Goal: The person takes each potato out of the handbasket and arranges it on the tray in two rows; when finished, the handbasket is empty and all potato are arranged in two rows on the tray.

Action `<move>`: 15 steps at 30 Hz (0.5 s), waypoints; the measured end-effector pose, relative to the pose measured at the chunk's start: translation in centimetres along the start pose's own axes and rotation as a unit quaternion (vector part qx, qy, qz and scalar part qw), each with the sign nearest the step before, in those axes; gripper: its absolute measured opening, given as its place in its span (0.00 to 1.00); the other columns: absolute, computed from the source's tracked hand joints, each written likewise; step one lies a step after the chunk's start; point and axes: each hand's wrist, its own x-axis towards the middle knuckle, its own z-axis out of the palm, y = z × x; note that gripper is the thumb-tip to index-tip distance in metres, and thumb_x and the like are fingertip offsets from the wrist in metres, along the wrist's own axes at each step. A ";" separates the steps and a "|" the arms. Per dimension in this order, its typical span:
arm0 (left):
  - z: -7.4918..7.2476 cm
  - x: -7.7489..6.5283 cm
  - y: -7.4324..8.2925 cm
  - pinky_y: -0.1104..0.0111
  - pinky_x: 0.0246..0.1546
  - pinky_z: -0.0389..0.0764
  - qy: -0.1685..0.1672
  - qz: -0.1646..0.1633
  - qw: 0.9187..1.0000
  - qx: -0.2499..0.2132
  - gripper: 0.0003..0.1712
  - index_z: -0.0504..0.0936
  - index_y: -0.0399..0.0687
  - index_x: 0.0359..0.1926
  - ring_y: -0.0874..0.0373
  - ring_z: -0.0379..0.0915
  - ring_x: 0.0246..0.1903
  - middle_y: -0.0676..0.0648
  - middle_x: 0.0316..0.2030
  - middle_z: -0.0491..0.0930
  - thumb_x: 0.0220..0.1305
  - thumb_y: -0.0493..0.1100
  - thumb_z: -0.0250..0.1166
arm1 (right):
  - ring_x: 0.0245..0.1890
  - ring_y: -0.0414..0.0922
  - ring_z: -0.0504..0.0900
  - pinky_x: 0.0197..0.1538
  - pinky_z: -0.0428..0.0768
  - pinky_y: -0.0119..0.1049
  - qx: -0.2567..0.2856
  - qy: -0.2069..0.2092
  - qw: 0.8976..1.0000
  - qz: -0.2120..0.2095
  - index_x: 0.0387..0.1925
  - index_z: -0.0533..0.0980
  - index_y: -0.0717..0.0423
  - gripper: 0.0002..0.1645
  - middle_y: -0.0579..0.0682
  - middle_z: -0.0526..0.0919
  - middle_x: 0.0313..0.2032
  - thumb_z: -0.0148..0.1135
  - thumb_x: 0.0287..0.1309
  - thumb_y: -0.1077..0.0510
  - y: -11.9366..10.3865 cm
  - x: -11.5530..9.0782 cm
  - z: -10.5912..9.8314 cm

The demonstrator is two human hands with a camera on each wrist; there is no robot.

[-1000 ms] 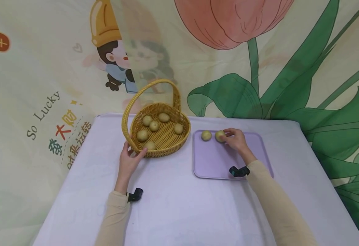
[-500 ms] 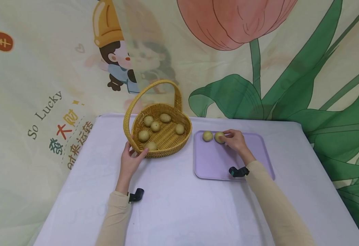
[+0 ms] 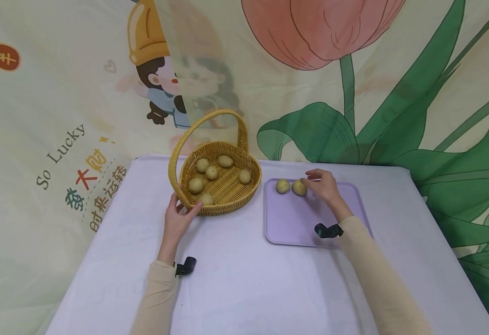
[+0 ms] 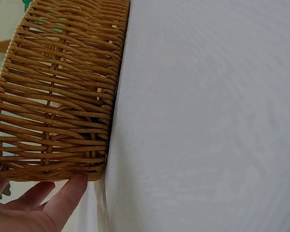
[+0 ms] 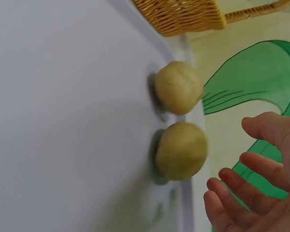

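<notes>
My left hand (image 3: 179, 221) grips the near left side of a woven wicker basket (image 3: 231, 204), thumb over the rim and fingers along the outer wall. Several potatoes lie inside, one potato (image 3: 196, 185) near the left wall. In the left wrist view, fingertips (image 4: 70, 195) touch the basket's lower end. My right hand (image 3: 323, 185) hovers just right of a potato (image 3: 299, 188) on the lilac tray (image 3: 294, 223). In the right wrist view its fingers are loosely spread, apart from the potato. Another potato (image 3: 282, 186) sits to its left, near the tray's far edge.
A white cloth (image 3: 244, 284) covers the table. The basket's tall arched handle (image 3: 185, 137) rises over its left and back. Behind the table hangs a printed curtain (image 3: 294, 121). The tray stands to the basket's right.
My right hand has let go of the right-hand potato on the tray and moved slightly up and right. My left hand stays on the basket.
</notes>
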 end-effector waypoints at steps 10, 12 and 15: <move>0.0 0.3 -0.6 0.44 0.62 0.72 -0.004 -0.004 1.000 -0.006 0.48 0.52 0.39 0.76 0.32 0.63 0.62 0.30 0.69 0.56 0.62 0.37 0.69 | 0.50 0.63 0.81 0.57 0.80 0.49 0.067 -0.018 0.996 -0.049 0.53 0.77 0.73 0.22 0.70 0.80 0.51 0.65 0.61 0.61 -3.5 0.7 1.0; 0.0 0.4 -0.7 0.45 0.62 0.72 -0.004 -0.006 1.000 -0.005 0.48 0.52 0.40 0.76 0.32 0.63 0.62 0.30 0.69 0.57 0.61 0.37 0.69 | 0.51 0.62 0.80 0.57 0.80 0.48 0.073 -0.028 0.996 -0.050 0.54 0.77 0.72 0.22 0.68 0.80 0.52 0.65 0.62 0.61 -4.2 0.7 1.6; 0.1 0.4 -0.7 0.46 0.62 0.72 -0.005 -0.007 1.000 -0.002 0.48 0.51 0.41 0.76 0.31 0.62 0.63 0.30 0.69 0.57 0.62 0.37 0.69 | 0.53 0.60 0.79 0.58 0.78 0.48 0.078 -0.043 0.995 -0.050 0.55 0.76 0.70 0.23 0.67 0.81 0.52 0.64 0.63 0.60 -5.1 0.7 2.5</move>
